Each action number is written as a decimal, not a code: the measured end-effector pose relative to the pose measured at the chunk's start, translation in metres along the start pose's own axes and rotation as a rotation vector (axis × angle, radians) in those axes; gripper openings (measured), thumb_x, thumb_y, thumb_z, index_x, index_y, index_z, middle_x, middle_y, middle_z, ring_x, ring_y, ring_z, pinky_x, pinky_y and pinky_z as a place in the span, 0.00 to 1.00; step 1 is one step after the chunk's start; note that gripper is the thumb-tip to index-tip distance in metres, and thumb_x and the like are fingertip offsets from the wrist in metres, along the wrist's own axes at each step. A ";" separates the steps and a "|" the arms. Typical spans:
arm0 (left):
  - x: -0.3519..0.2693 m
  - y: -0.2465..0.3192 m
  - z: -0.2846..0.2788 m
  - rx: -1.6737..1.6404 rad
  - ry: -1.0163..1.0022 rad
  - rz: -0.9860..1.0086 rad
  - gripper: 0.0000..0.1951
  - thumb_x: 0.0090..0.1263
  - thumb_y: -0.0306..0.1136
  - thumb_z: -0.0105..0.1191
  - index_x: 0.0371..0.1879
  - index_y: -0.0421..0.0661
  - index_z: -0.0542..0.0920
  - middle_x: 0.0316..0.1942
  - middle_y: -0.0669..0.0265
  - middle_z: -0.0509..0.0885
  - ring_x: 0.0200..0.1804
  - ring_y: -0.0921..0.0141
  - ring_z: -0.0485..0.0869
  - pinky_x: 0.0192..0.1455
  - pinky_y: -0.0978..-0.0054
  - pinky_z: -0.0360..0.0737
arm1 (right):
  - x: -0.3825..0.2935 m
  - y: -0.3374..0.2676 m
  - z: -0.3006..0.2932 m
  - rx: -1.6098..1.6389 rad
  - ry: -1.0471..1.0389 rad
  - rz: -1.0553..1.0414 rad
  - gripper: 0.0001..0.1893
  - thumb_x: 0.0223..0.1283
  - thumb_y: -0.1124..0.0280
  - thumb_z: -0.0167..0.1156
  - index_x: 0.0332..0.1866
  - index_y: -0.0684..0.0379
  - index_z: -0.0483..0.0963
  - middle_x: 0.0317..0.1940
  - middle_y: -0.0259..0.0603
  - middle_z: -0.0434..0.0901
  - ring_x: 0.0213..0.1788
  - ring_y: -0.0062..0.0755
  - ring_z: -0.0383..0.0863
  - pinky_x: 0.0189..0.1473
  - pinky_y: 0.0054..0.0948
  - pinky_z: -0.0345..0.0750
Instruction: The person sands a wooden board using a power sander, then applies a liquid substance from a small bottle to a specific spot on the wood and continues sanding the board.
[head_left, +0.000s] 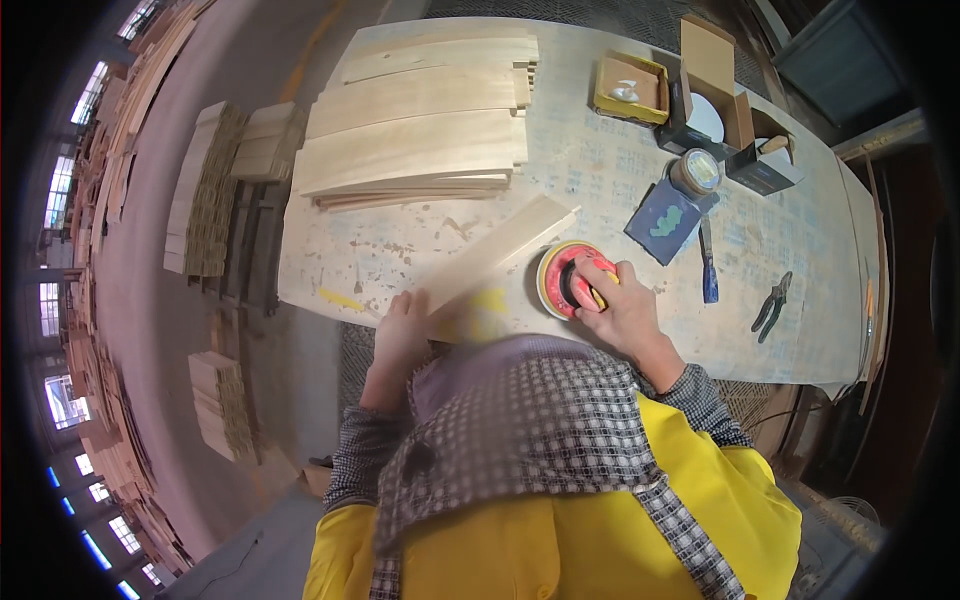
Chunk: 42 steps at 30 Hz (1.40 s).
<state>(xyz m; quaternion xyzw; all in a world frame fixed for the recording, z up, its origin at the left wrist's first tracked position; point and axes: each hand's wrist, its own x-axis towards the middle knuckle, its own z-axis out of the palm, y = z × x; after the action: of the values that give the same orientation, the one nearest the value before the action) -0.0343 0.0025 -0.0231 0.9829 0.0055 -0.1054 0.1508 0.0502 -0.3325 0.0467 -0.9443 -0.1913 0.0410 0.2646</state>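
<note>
My right hand (619, 300) grips a red and black round sander (571, 281), which rests on the worktable (592, 202) beside a wooden board. My left hand (403, 330) holds the near left end of that board (499, 251), which lies slantwise on the table; its near end is blurred. Stacked pale wooden boards (412, 150) lie beyond, at the table's far left. Right of the sander are a dark blue pad with a green patch (664, 221), a round tin (697, 172) and a blue-handled tool (708, 262), perhaps a brush or scraper.
Pliers (772, 307) lie towards the table's right end. A yellow box (632, 86) and open cartons with white discs (701, 124) stand at the far right. Stacked boards (202, 187) rest on a pallet left of the table, with another stack (221, 405) nearer.
</note>
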 end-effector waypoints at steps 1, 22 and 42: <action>0.000 0.002 -0.001 -0.068 -0.017 -0.079 0.29 0.55 0.24 0.49 0.62 0.43 0.68 0.61 0.47 0.69 0.58 0.49 0.73 0.58 0.57 0.74 | 0.002 -0.002 0.001 0.017 0.008 -0.020 0.38 0.36 0.62 0.71 0.62 0.38 0.71 0.37 0.47 0.71 0.33 0.48 0.78 0.35 0.41 0.78; -0.015 0.005 0.037 0.121 0.191 -0.032 0.25 0.61 0.28 0.47 0.62 0.42 0.68 0.60 0.46 0.71 0.61 0.45 0.71 0.55 0.51 0.71 | 0.059 -0.062 -0.011 0.009 -0.343 -0.056 0.23 0.55 0.60 0.56 0.59 0.35 0.68 0.51 0.54 0.73 0.41 0.55 0.80 0.43 0.45 0.79; 0.009 0.002 -0.019 -0.257 -0.111 -0.123 0.18 0.63 0.27 0.46 0.53 0.44 0.76 0.44 0.49 0.82 0.49 0.50 0.79 0.49 0.56 0.76 | 0.058 -0.091 0.052 0.696 -0.349 -0.121 0.18 0.53 0.59 0.62 0.51 0.41 0.74 0.47 0.53 0.74 0.45 0.55 0.78 0.41 0.41 0.78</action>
<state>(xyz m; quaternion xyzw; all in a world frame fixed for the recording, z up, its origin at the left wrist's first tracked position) -0.0214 0.0065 -0.0069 0.9460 0.0706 -0.1670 0.2688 0.0636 -0.2140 0.0505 -0.7639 -0.2633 0.2478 0.5346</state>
